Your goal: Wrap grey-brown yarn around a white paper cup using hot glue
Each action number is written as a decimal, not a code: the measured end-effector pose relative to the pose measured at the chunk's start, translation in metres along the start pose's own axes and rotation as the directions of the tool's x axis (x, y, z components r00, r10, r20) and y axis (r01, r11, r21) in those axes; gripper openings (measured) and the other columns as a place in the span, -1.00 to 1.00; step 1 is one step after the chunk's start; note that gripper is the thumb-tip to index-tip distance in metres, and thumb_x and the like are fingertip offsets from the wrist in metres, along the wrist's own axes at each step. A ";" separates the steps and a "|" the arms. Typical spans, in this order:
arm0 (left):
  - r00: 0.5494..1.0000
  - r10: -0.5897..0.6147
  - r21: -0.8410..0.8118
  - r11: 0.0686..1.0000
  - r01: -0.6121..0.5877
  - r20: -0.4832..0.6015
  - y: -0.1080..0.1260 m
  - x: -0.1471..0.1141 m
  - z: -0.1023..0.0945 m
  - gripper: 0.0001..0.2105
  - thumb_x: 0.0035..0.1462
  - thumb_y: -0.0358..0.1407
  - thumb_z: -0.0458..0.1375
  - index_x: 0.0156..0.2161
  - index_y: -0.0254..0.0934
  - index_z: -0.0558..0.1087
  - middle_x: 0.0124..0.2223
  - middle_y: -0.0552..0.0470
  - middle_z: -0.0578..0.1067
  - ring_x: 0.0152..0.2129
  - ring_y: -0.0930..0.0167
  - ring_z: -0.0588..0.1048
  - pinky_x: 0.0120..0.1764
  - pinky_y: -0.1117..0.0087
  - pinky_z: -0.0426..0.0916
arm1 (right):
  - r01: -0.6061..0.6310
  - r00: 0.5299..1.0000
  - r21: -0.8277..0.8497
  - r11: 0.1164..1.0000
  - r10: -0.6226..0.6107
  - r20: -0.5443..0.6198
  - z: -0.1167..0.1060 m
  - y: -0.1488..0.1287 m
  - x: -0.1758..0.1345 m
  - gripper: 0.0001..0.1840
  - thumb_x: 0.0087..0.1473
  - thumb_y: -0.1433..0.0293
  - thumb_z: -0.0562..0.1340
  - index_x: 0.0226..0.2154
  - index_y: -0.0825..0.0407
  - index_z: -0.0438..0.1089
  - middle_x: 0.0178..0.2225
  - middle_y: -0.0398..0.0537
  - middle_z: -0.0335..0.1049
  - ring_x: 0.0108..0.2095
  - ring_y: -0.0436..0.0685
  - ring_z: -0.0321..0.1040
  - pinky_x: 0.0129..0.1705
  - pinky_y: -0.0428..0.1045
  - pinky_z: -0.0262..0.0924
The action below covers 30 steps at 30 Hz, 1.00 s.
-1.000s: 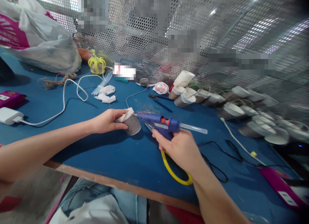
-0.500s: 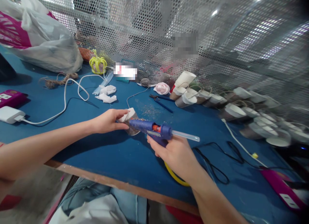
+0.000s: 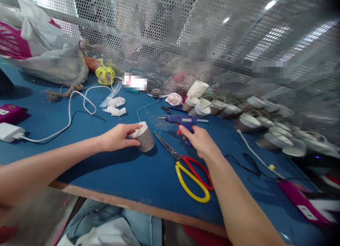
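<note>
Between the thumb and fingers of my left hand (image 3: 120, 137) is a small paper cup (image 3: 146, 139), tilted on its side, its wall wrapped in grey-brown cord. A strand of grey cord (image 3: 140, 109) runs from it toward a small ball of cord (image 3: 156, 93) at the back. My right hand (image 3: 198, 138) is closed around the handle of a blue hot glue gun (image 3: 183, 120), whose nozzle points left above the table. A clear glue stick (image 3: 202, 121) sticks out of its rear. Scissors (image 3: 181, 157) with red and yellow handles lie between the cup and my right forearm.
Several cord-wrapped cups (image 3: 249, 122) stand at the back right. White crumpled scraps (image 3: 115, 106), a pale pink roll (image 3: 174, 99) and pliers (image 3: 172, 108) lie farther back. A white cable (image 3: 69, 115) crosses the left side; a black cord (image 3: 252, 164) lies right. A plastic bag (image 3: 53, 58) sits back left.
My right hand has moved the glue gun away from the cup, back and to the right, uncovering the scissors. My left hand still holds the cup, with its wrapped side now in plain view.
</note>
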<state>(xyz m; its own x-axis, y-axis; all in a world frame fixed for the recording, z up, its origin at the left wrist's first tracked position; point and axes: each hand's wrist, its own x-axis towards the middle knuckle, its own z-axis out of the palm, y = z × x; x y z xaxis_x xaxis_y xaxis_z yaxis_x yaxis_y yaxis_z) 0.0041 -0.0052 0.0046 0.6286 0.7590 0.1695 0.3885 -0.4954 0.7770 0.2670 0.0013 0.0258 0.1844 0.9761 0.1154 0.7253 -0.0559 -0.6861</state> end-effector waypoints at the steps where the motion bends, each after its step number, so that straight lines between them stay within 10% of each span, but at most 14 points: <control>1: 1.000 -0.002 0.031 1.000 0.002 0.004 0.001 -0.001 0.000 -0.61 -0.02 -0.22 0.11 -0.08 -0.37 0.29 -0.33 0.03 0.45 -0.40 0.43 0.36 -0.30 0.46 0.25 | -0.018 1.000 -0.005 1.000 0.018 0.019 0.003 0.004 0.006 -0.70 -0.04 0.20 0.11 -0.58 0.10 0.28 -0.68 -0.13 0.29 -0.68 -0.02 0.24 -0.67 -0.11 0.14; 7: 0.999 0.051 0.240 0.969 -0.050 0.002 0.006 -0.002 0.004 -0.62 0.00 -0.25 0.10 -0.04 -0.30 0.28 -0.32 -0.01 0.48 -0.40 0.39 0.40 -0.19 0.34 0.26 | -0.069 0.997 -0.121 0.990 0.073 0.033 0.015 0.018 0.028 -0.66 -0.06 0.19 0.14 -0.69 0.05 0.18 -0.80 -0.15 0.20 -0.78 -0.01 0.19 -0.71 -0.10 0.09; 14: 0.985 0.175 0.370 0.914 -0.165 0.007 0.006 -0.006 0.014 -0.60 0.00 -0.35 0.11 0.00 -0.26 0.24 -0.16 -0.10 0.47 -0.21 0.31 0.42 0.02 0.09 0.10 | 0.176 0.981 -0.235 0.956 -0.190 -0.037 0.013 -0.028 0.014 -0.82 -0.11 0.29 0.21 -0.49 0.08 0.32 -0.32 0.05 0.37 -0.24 0.14 0.31 -0.22 0.03 0.18; 18: 0.970 0.242 0.455 0.864 -0.216 0.002 0.007 -0.008 0.017 -0.70 0.02 -0.37 0.09 -0.08 -0.28 0.30 -0.19 -0.09 0.49 -0.22 0.32 0.43 -0.01 0.06 0.12 | 0.589 0.786 -0.051 0.806 -0.558 0.265 0.018 -0.080 -0.018 -0.74 0.01 0.24 0.12 -0.51 0.07 0.39 -0.12 0.06 0.31 -0.09 0.12 0.23 -0.05 0.02 0.08; 22: 0.955 0.298 0.515 0.816 -0.262 0.014 0.005 -0.009 0.018 -0.80 0.03 -0.36 0.09 -0.18 -0.31 0.35 -0.18 -0.13 0.49 -0.17 0.28 0.42 -0.01 0.04 0.12 | 0.592 0.688 -0.054 0.804 -0.470 0.553 0.027 -0.102 -0.031 -0.63 0.04 0.24 0.09 -0.65 0.08 0.37 -0.13 0.14 0.33 -0.05 0.22 0.20 -0.08 0.07 0.08; 30: 0.979 0.201 0.340 0.924 -0.174 -0.045 0.007 -0.005 0.012 -0.68 0.01 -0.35 0.10 -0.08 -0.34 0.31 -0.22 -0.11 0.50 -0.28 0.32 0.45 -0.05 0.13 0.19 | 0.135 0.898 0.535 0.834 -0.331 0.290 0.031 -0.080 -0.029 -0.90 -0.08 0.38 0.19 -0.54 0.08 0.32 -0.17 -0.01 0.35 -0.19 0.04 0.30 -0.14 -0.02 0.13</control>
<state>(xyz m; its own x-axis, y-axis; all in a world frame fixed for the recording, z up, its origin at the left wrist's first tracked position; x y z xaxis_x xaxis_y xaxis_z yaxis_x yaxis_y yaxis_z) 0.0112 -0.0176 0.0018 0.6626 0.6626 0.3492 0.4792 -0.7333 0.4823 0.1826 -0.0162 0.0551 -0.2663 0.9561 0.1226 0.2750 0.1973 -0.9410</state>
